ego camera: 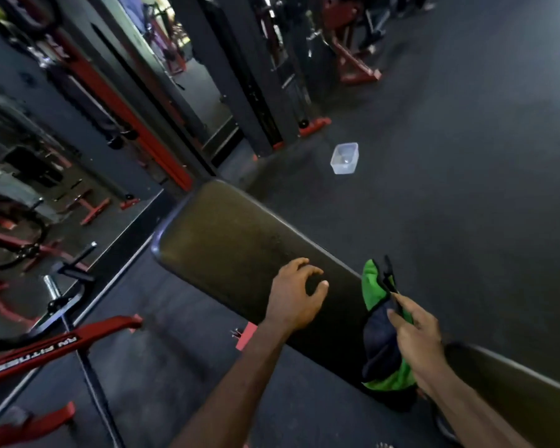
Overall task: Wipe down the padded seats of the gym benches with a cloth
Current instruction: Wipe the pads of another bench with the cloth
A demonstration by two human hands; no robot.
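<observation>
A green and dark-blue cloth (379, 321) is being pinched by the right hand (413, 331) at five o'clock over the long black padded bench seat (240, 250), with the left hand (296, 295) being held loosely spread at its near edge; flattening it first is being advised.

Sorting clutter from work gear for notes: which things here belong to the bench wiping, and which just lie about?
Job: cloth, held by the right hand; bench pad; left hand over it.
Lying about: plastic tub on the floor; red machine frames; mirror.

Bare bench pad (227, 240); cloth (377, 318) near end.
</observation>
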